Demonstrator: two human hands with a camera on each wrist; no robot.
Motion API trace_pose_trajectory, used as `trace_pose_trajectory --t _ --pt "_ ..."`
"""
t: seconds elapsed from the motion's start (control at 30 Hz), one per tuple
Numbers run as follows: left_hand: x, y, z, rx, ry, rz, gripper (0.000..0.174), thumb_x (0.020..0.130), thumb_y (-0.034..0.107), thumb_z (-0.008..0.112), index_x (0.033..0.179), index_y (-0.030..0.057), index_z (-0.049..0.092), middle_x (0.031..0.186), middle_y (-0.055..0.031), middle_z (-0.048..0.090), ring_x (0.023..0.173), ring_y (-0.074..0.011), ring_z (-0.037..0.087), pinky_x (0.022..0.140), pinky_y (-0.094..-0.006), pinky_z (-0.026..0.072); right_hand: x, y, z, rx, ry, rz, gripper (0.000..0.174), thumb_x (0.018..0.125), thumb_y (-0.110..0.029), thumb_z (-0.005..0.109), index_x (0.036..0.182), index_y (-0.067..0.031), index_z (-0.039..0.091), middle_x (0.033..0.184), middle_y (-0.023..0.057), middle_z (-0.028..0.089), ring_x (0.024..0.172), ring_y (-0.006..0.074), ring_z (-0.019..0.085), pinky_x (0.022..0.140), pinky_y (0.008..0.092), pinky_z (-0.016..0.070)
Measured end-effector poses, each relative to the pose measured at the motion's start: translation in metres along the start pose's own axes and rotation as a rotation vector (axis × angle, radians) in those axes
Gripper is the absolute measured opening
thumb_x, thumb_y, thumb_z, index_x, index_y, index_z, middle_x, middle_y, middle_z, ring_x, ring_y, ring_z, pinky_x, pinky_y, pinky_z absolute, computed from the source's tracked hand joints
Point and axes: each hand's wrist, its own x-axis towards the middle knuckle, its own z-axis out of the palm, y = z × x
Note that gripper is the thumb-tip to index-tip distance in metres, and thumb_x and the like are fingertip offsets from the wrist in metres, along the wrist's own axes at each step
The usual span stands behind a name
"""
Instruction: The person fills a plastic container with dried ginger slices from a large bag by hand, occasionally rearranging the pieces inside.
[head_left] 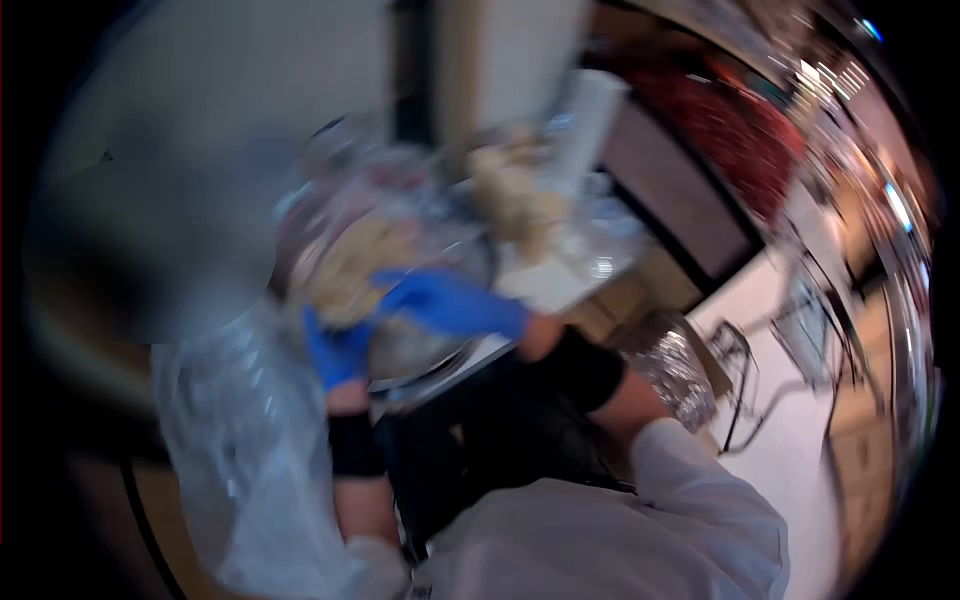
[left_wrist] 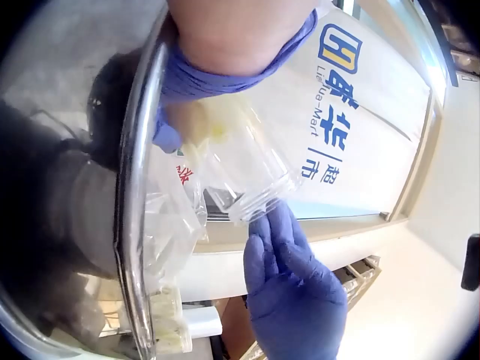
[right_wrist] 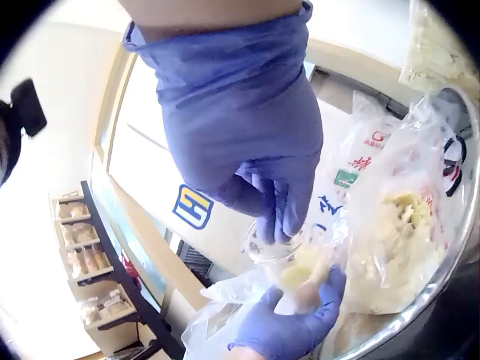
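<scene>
My blue-gloved left hand (right_wrist: 289, 319) grips a clear plastic tub (left_wrist: 251, 161) from its side. Pale yellow food pieces (right_wrist: 306, 271) show in the tub. The gloved right hand (left_wrist: 296, 289) has its fingertips right at the tub's rim, with the fingers loosely bent and close together. Seen from the right wrist, those fingers (right_wrist: 281, 214) point down over the tub's mouth. Below both hands a metal basin (left_wrist: 133, 172) holds a clear printed bag (right_wrist: 375, 176) with more pale food (right_wrist: 409, 232). The head view is blurred, with the right hand (head_left: 450, 305) beside the left hand (head_left: 338, 350).
A large clear plastic bag (head_left: 225, 440) hangs at the left. Behind the basin stand a white roll (head_left: 590, 125) and clear plastic containers (head_left: 605, 230). A box of shiny wrapped items (head_left: 672, 365) is to the right. Shelves of packaged goods (right_wrist: 88, 259) stand farther off.
</scene>
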Motion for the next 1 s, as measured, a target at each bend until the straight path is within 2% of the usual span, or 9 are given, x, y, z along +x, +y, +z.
trace_pose_trajectory --t 0.03,0.13,0.2,0.4,0.6,0.7,0.77,0.9,1.0 --pt "0.003 0.002 -0.001 -0.038 0.076 -0.02 0.047 0.085 0.042 0.052 0.119 0.01 0.051 0.116 -0.0104 0.055 0.102 -0.0269 0.053 0.084 -0.0441 0.0459 -0.005 0.004 -0.002 0.698 0.133 0.315 0.031 0.087 -0.008 0.054 0.117 -0.0003 0.051 0.116 0.0083 0.055 0.101 0.0147 0.055 0.087 0.0288 0.0451" --pt "0.006 -0.002 -0.008 -0.055 0.127 0.022 0.055 0.082 0.049 0.054 0.122 0.0126 0.044 0.12 -0.0087 0.049 0.101 -0.0271 0.052 0.079 -0.04 0.046 -0.01 0.011 -0.025 0.513 0.307 0.532 0.023 0.085 -0.008 0.058 0.106 0.0008 0.057 0.088 0.0043 0.064 0.083 0.0099 0.059 0.075 0.0238 0.0475" --pt "-0.001 -0.002 -0.002 -0.077 0.134 0.043 0.056 0.082 0.049 0.055 0.121 0.0123 0.044 0.119 -0.0086 0.049 0.101 -0.0269 0.052 0.079 -0.0401 0.0462 -0.031 0.05 -0.018 0.265 0.282 0.564 0.025 0.083 -0.013 0.06 0.104 0.0012 0.057 0.088 0.0085 0.065 0.082 0.0152 0.061 0.074 0.0277 0.0479" --pt "-0.002 0.0 0.007 -0.145 0.128 0.027 0.06 0.08 0.054 0.054 0.12 0.0102 0.046 0.116 -0.0095 0.051 0.104 -0.0247 0.052 0.084 -0.0388 0.046 -0.039 0.1 0.03 -0.247 -0.009 0.497 0.031 0.079 -0.019 0.062 0.104 -0.0012 0.059 0.102 0.0184 0.061 0.093 0.0337 0.058 0.082 0.0377 0.0461" --pt "0.0 0.0 0.005 -0.195 0.133 0.024 0.059 0.082 0.05 0.054 0.123 0.0088 0.044 0.119 -0.0123 0.049 0.108 -0.0269 0.05 0.088 -0.0419 0.0452 -0.017 0.114 0.058 -0.203 -0.142 0.337 0.046 0.077 -0.03 0.064 0.115 -0.0051 0.054 0.117 0.0182 0.053 0.11 0.0331 0.049 0.092 0.0407 0.039" --pt "0.003 0.001 0.002 -0.359 -0.048 -0.026 0.055 0.085 0.048 0.049 0.123 0.0078 0.044 0.119 -0.0136 0.049 0.111 -0.0289 0.049 0.092 -0.0442 0.0426 -0.01 0.107 0.061 -0.201 -0.337 0.382 0.05 0.075 -0.035 0.065 0.115 -0.0075 0.054 0.118 0.0158 0.053 0.112 0.0321 0.047 0.093 0.0399 0.0383" --pt "-0.002 0.005 0.003 -0.343 -0.223 -0.065 0.053 0.087 0.046 0.043 0.123 0.0068 0.044 0.121 -0.0144 0.049 0.113 -0.0306 0.048 0.095 -0.046 0.0393 -0.009 0.113 0.073 -0.273 -0.276 0.308 0.046 0.075 -0.034 0.066 0.112 -0.0082 0.056 0.114 0.0148 0.055 0.108 0.0321 0.049 0.092 0.0398 0.0391" --pt "-0.006 0.004 0.009 -0.322 -0.177 -0.08 0.053 0.088 0.045 0.039 0.124 0.0066 0.044 0.122 -0.0144 0.049 0.113 -0.0311 0.047 0.097 -0.0464 0.0373 -0.01 0.111 0.074 -0.173 -0.018 0.208 0.034 0.074 -0.025 0.067 0.103 -0.008 0.061 0.1 0.0134 0.06 0.096 0.0318 0.055 0.087 0.0385 0.0424" --pt "-0.004 0.004 0.012 -0.294 -0.139 -0.068 0.053 0.088 0.044 0.039 0.125 0.0067 0.044 0.124 -0.0137 0.048 0.114 -0.0306 0.047 0.098 -0.0465 0.0371 -0.001 0.104 0.068 0.063 -0.142 0.221 0.034 0.073 -0.019 0.067 0.104 -0.0073 0.061 0.099 0.0137 0.06 0.092 0.029 0.057 0.084 0.036 0.0443"
